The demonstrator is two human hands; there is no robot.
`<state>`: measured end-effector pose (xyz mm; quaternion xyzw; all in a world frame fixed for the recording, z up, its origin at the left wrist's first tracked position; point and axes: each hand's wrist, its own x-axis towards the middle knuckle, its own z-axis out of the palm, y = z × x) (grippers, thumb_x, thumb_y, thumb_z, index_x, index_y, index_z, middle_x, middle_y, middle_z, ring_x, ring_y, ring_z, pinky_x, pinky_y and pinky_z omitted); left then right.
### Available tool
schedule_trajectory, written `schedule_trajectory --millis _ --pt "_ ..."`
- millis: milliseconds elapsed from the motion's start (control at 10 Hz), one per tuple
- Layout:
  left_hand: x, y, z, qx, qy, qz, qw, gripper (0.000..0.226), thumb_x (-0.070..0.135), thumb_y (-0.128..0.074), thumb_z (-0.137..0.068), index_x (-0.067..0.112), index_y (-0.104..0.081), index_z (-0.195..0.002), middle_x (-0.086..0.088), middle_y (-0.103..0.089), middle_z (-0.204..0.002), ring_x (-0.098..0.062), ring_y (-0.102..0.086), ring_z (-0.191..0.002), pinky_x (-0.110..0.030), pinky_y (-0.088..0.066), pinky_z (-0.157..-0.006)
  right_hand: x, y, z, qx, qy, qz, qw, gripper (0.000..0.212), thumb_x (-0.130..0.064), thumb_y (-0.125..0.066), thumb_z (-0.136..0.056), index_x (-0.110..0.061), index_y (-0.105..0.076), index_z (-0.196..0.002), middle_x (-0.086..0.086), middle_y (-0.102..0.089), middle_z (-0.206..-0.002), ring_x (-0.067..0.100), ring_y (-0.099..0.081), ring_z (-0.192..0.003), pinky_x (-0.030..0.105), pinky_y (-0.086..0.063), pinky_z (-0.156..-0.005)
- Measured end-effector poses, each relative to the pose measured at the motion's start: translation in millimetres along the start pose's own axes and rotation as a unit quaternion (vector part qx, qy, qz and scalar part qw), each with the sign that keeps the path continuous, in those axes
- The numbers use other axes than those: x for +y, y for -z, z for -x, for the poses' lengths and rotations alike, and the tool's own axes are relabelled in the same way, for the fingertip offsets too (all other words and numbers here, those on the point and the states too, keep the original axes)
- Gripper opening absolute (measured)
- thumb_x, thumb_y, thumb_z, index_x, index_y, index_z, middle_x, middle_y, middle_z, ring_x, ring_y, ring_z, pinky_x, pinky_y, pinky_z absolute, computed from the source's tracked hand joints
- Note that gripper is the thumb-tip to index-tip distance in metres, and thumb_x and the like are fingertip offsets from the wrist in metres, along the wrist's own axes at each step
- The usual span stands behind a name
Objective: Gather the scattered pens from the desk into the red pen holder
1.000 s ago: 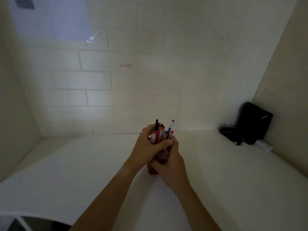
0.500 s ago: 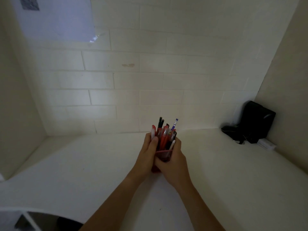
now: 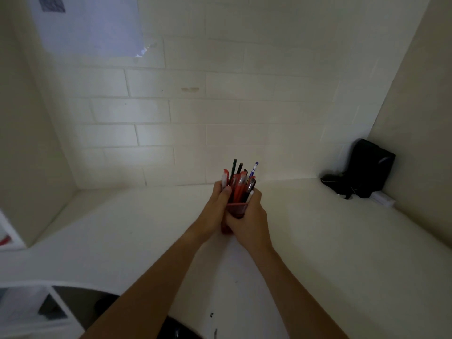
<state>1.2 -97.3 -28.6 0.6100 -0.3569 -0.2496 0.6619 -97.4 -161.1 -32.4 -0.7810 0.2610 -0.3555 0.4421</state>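
Red and translucent, the pen holder (image 3: pixel 235 209) stands on the white tabletop (image 3: pixel 330 241) at the centre of the frame, packed with upright pens (image 3: pixel 238 183): mostly red barrels, two dark ones rising highest, one with a blue-and-white tip at the right. Both hands are clamped on it, the left hand (image 3: pixel 215 208) wrapping its left side with the thumb against the pens, the right hand (image 3: pixel 249 220) cupping its right side. Most of the holder's wall is hidden behind the fingers. The light is dim. A pale brick wall (image 3: pixel 220 113) fills the background; a black object (image 3: pixel 367 168), hard to identify, sits in the right corner.
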Motion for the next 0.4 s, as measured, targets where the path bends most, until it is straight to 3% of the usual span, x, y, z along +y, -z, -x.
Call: schedule_trajectory --millis 100,200,300,400 --pt "3.5 0.3 8.6 0.001 -0.011 -0.035 0.999 0.042 0.04 -0.039 -0.108 0.023 -0.044 -0.146 0.003 -0.064 -0.132 -0.002 -0.063 -0.12 -0.025 -0.05 -0.105 -1.9 6.7 4.9 -0.015 -0.006 0.001 1.0 0.075 -0.024 -0.087 -0.074 -0.018 -0.04 -0.133 -0.003 -0.066 -0.11 0.008 -0.066 -0.086 0.002 -0.048 -0.061" --pt "12.8 -0.8 16.1 0.021 -0.02 -0.061 0.998 0.048 0.045 -0.039 -0.107 0.029 -0.038 -0.152 0.011 -0.063 -0.13 0.007 -0.062 -0.115 -0.024 -0.048 -0.104 -5.8 16.7 10.2 -0.031 -0.009 -0.005 0.999 0.088 -0.024 -0.09 -0.071 -0.018 -0.036 -0.141 0.001 -0.066 -0.123 0.016 -0.068 -0.101 -0.001 -0.047 -0.064" --pt "30.2 -3.8 20.4 0.068 -0.017 -0.115 0.991 0.051 0.043 -0.038 -0.107 0.02 -0.035 -0.153 0.008 -0.064 -0.12 0.006 -0.06 -0.105 -0.014 -0.044 -0.09 -11.3 26.3 11.7 -0.05 -0.018 0.005 0.999 0.098 -0.026 -0.091 -0.07 -0.017 -0.03 -0.147 0.003 -0.062 -0.134 0.018 -0.066 -0.112 0.005 -0.048 -0.076" --pt "57.5 2.0 26.9 0.16 -0.055 -0.174 0.97 0.051 0.039 -0.045 -0.106 0.013 -0.042 -0.15 -0.006 -0.052 -0.139 -0.014 -0.052 -0.127 -0.027 -0.04 -0.106 -28.5 45.0 10.8 -0.036 -0.007 0.014 0.999 0.105 -0.034 -0.091 -0.07 -0.018 -0.024 -0.15 0.005 -0.048 -0.152 0.025 -0.054 -0.133 0.032 -0.048 -0.103"
